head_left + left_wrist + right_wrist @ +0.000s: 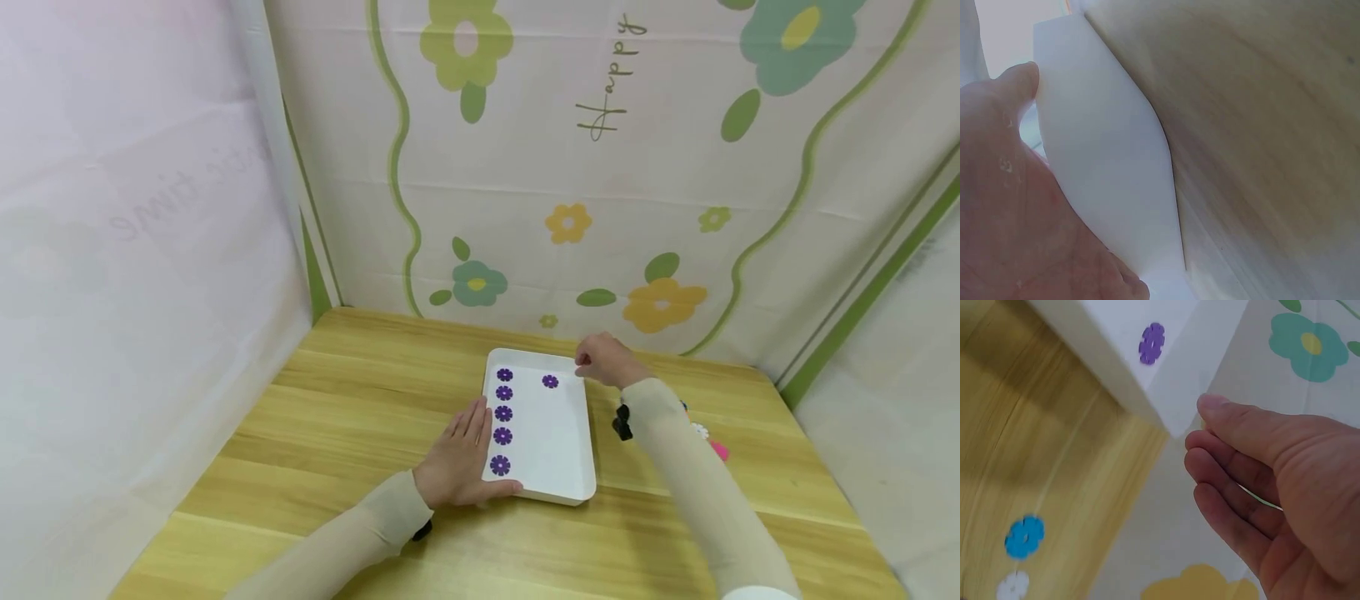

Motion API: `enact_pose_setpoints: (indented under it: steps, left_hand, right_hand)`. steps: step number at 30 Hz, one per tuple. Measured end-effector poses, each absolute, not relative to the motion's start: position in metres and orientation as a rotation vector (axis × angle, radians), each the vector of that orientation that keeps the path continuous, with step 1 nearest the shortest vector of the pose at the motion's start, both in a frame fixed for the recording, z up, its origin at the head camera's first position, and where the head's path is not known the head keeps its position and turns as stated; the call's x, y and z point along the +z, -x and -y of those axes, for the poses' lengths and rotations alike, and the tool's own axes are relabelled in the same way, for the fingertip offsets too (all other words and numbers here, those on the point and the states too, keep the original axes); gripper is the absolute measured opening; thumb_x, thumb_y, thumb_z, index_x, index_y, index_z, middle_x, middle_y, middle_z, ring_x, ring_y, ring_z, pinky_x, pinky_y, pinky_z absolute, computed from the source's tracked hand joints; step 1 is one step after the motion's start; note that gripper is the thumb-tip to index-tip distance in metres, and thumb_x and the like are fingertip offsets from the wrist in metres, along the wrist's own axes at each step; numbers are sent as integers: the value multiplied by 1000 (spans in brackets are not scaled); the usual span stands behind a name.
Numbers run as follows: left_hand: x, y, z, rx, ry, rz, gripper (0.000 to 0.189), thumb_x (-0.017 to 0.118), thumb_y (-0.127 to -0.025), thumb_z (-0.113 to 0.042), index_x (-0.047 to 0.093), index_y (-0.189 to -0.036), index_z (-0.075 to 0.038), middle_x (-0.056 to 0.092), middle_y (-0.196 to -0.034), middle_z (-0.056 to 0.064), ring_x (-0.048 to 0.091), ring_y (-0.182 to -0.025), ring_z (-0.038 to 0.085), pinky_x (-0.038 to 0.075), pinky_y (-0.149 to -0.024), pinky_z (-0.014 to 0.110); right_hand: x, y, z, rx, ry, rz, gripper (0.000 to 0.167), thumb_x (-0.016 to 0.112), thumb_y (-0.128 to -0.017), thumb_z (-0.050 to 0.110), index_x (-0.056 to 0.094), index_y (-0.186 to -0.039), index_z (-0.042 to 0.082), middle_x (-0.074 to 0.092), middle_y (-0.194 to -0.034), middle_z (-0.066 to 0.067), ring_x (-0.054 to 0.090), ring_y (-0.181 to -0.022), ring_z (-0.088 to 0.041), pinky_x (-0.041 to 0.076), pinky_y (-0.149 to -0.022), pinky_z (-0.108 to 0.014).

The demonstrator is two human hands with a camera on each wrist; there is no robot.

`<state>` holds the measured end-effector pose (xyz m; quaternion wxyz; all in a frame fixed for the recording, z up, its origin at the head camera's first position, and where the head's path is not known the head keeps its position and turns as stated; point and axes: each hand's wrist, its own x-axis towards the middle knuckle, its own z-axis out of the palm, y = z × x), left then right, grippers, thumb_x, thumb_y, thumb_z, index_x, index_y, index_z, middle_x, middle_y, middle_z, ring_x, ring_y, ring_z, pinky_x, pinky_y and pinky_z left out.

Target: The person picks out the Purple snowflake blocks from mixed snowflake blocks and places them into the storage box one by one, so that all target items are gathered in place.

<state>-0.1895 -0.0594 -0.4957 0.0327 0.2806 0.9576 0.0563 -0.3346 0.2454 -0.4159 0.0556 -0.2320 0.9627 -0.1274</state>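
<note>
resting left fingers (476, 421) against round-cornered white tray (551, 442), notched purple discs (498, 436)

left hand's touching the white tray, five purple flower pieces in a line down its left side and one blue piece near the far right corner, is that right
Not quite: the lone piece near the far right corner is purple, not blue, as the head view shows. The left hand does touch the white tray, and five purple flower pieces line its left side.
</note>
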Motion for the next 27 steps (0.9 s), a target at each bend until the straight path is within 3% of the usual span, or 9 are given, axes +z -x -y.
enact_pose_setpoints:
  steps: [7, 12, 15, 19, 27]
  left_hand:
    - [-485, 186, 59, 221, -884, -2920, 121, 48, -92, -86, 23, -164, 9, 14, -175, 29, 18, -164, 42, 25, -132, 52]
    - [-486, 186, 58, 196, -877, -2919, 122, 45, -92, -87, 21, -165, 8, 11, -175, 28, 15, -165, 42, 23, -133, 52]
    - [-486, 186, 59, 180, -869, -2922, 123, 44, -91, -88, 20, -165, 8, 10, -176, 28, 15, -165, 41, 23, -133, 51]
    - [-483, 185, 60, 193, -855, -2915, 123, 44, -91, -88, 21, -165, 7, 11, -176, 27, 15, -165, 40, 23, -133, 50]
    - [-483, 186, 60, 220, -848, -2903, 123, 44, -91, -89, 21, -165, 7, 10, -176, 26, 14, -165, 40, 22, -134, 50]
  right_hand:
    - [-400, 306, -288, -385, 767, -2897, 3, 78, -94, 4, 76, -92, 2, 74, -92, -11, 66, -82, -18, 60, -78, -40]
    - [-396, 288, -320, -355, 762, -2873, 11, 78, -94, 8, 72, -85, 7, 71, -86, -5, 59, -76, -14, 54, -72, -36]
    - [-399, 279, -339, -335, 767, -2862, 3, 79, -94, 8, 76, -93, 7, 74, -92, -7, 65, -82, -16, 58, -74, -38]
    - [-408, 268, -363, -333, 742, -2853, 18, 78, -94, 8, 77, -112, 3, 77, -109, -16, 74, -95, -25, 64, -84, -44]
    - [-435, 253, -395, -305, 707, -2859, 29, 80, -91, 4, 75, -118, -3, 77, -111, -19, 75, -98, -33, 64, -84, -46]
